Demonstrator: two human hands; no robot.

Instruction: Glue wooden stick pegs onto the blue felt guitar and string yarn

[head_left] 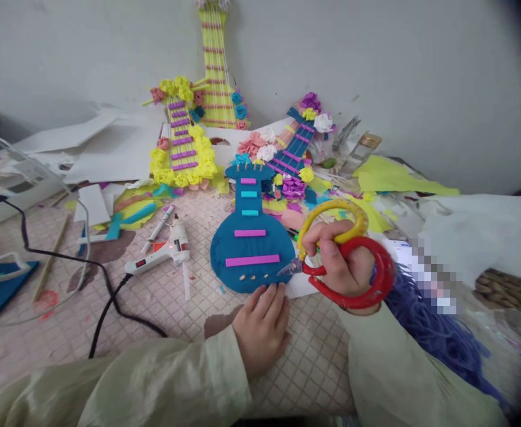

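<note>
A blue paper guitar (224, 243) lies on the table, with purple and light-blue strips across its neck and body. Small pale pegs (253, 277) line the lower body, and more stand along the head. My left hand (262, 332) rests with fingers laid flat on the guitar's bottom edge. Scissors (382, 273) with one red and one yellow handle are gripped in my right hand (342, 261). Their blades point left, over the guitar's lower right side; whether the tip touches it I cannot tell.
A white glue gun (178, 243) with a black cord (104, 279) lies left of the guitar. Decorated paper guitars, one yellow (218, 71) and one blue (291, 151), stand behind among paper scraps. Dark blue yarn (438, 332) lies right, and a wooden stick (51, 258) left.
</note>
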